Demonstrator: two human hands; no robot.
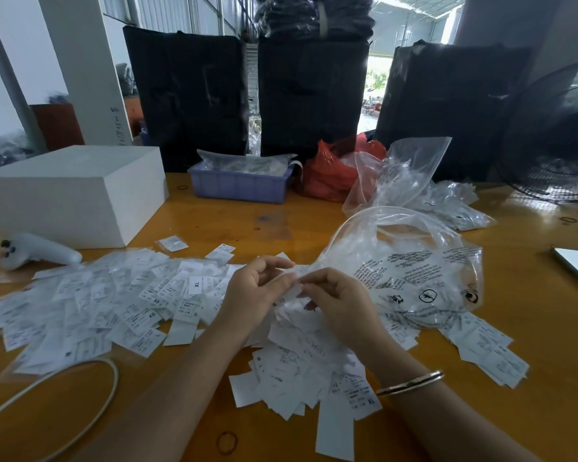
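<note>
1. Orange bench (281,221) carries heaps of white labels (114,305) across its near half.
2. We pinch one small clear sleeve (292,283) between our left hand (254,291) and right hand (339,303), fingers curled on it, above the near middle.
3. Loosening that pinch could drop it into the heap.
4. A big printed bag (414,281) crowds the right side.

Legible: "XL" was on a tag (196,285) in the left pile, "XS" on a tag (157,301) beside it, "XL" on a front-pile tag (371,401). Clear bag (411,275) print was too blurred.
</note>
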